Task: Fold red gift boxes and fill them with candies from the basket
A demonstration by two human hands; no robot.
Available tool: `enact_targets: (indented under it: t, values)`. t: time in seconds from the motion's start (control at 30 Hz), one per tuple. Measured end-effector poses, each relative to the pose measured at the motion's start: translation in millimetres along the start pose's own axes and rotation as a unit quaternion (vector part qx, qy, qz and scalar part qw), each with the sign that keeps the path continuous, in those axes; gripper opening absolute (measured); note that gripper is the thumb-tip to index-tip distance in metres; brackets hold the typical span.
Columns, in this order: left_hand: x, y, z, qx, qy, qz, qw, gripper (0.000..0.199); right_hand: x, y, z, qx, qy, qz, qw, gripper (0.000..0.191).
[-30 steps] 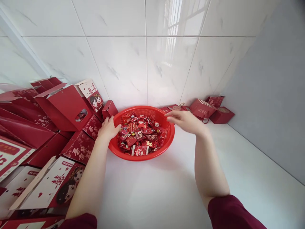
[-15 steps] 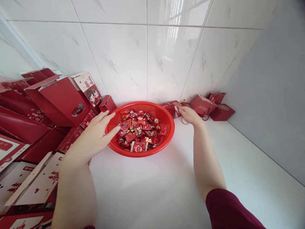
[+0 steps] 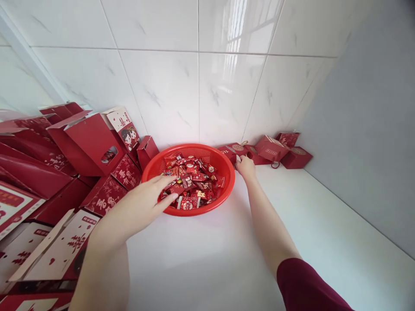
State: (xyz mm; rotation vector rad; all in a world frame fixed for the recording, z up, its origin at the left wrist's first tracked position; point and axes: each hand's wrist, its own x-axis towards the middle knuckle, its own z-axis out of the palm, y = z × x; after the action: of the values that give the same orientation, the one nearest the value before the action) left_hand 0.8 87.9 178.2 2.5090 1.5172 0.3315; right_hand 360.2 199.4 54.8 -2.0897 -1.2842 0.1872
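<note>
A red plastic basket full of small red-wrapped sweets stands near the tiled wall. My left hand reaches over its near left rim, thumb and fingers apart, fingertips above the sweets and nothing in them. Just right of the basket, my right hand has its fingers curled together in front of a red gift box lying by the wall. A small whitish bit shows at those fingertips; what they hold, if anything, I cannot make out.
Red gift boxes lie along the wall at the right, one with a cord loop. Many red and white paper boxes crowd the left side. Everything rests on a white tabletop, bounded by a grey panel on the right.
My left hand has moved right, further over the sweets. My right hand has shifted left, closer to the basket's rim, and the cord it was at no longer shows there. The view has tilted slightly up.
</note>
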Motion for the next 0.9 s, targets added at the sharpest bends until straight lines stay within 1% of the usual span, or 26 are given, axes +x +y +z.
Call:
enact_targets:
  t: [0.03, 0.1, 0.2, 0.27, 0.33, 0.37, 0.43, 0.47, 0.5, 0.57, 0.63, 0.7, 0.73, 0.8, 0.83, 0.9]
  values:
    - [1.6, 1.6, 2.8, 0.002, -0.023, 0.004, 1.0, 0.051, -0.6, -1.0, -3.3, 0.003, 0.022, 0.0, 1.0, 0.03]
    - [4.6, 4.5, 8.0, 0.006, -0.063, 0.011, 0.998, 0.049, -2.6, -3.6, -17.8, 0.011, 0.078, -0.008, 0.997, 0.033]
    - [7.6, 8.2, 12.3, 0.009, -0.091, -0.003, 0.996, 0.053, -6.9, -9.2, -46.1, 0.022, 0.173, -0.036, 0.984, 0.033]
    - [8.1, 9.9, 12.1, 0.011, -0.097, -0.02, 0.995, 0.053, -10.7, -14.1, -62.6, 0.046, 0.259, -0.087, 0.961, 0.031]
    - [7.5, 10.3, 10.3, 0.01, -0.097, -0.026, 0.995, 0.052, -17.1, -21.2, -76.6, 0.085, 0.341, -0.147, 0.925, 0.028]
    - [7.0, 10.2, 9.1, 0.009, -0.094, -0.024, 0.995, 0.052, -21.9, -25.9, -83.1, 0.105, 0.369, -0.169, 0.908, 0.027]
    - [5.4, 10.3, 6.7, 0.006, -0.08, -0.017, 0.997, 0.053, -35.6, -38.5, -95.6, 0.145, 0.384, -0.186, 0.893, 0.027]
    - [4.6, 11.1, 5.3, 0.002, -0.065, -0.013, 0.998, 0.056, -44.4, -46.1, -101.4, 0.166, 0.373, -0.189, 0.893, 0.028]
    - [3.7, 12.8, 3.9, -0.006, -0.044, -0.008, 0.999, 0.059, -54.2, -54.3, -106.6, 0.189, 0.347, -0.192, 0.898, 0.029]
    - [1.9, 18.6, 0.7, -0.037, 0.019, 0.001, 0.999, 0.064, -75.1, -71.0, -114.1, 0.234, 0.258, -0.203, 0.915, 0.03]
    - [0.0, 26.1, -2.0, -0.082, 0.082, 0.003, 0.993, 0.067, -94.6, -86.1, -116.0, 0.25, 0.165, -0.223, 0.928, 0.03]
    - [-1.8, 32.5, -2.9, -0.126, 0.118, 0.001, 0.985, 0.066, -110.2, -98.0, -112.3, 0.231, 0.111, -0.249, 0.934, 0.026]
    - [-2.5, 34.5, -2.3, -0.143, 0.122, 0.002, 0.982, 0.064, -116.1, -102.7, -108.9, 0.216, 0.1, -0.261, 0.936, 0.023]
    - [-2.9, 36.0, 1.4, -0.159, 0.108, 0.006, 0.981, 0.065, -124.6, -109.7, -100.7, 0.2, 0.085, -0.27, 0.938, 0.021]
    - [-2.5, 35.6, 4.0, -0.158, 0.096, 0.008, 0.983, 0.07, -127.4, -112.2, -96.6, 0.204, 0.072, -0.27, 0.938, 0.021]
    - [0.0, 33.6, 9.5, -0.148, 0.073, 0.004, 0.986, 0.088, -130.6, -115.5, -89.7, 0.231, 0.041, -0.269, 0.934, 0.024]
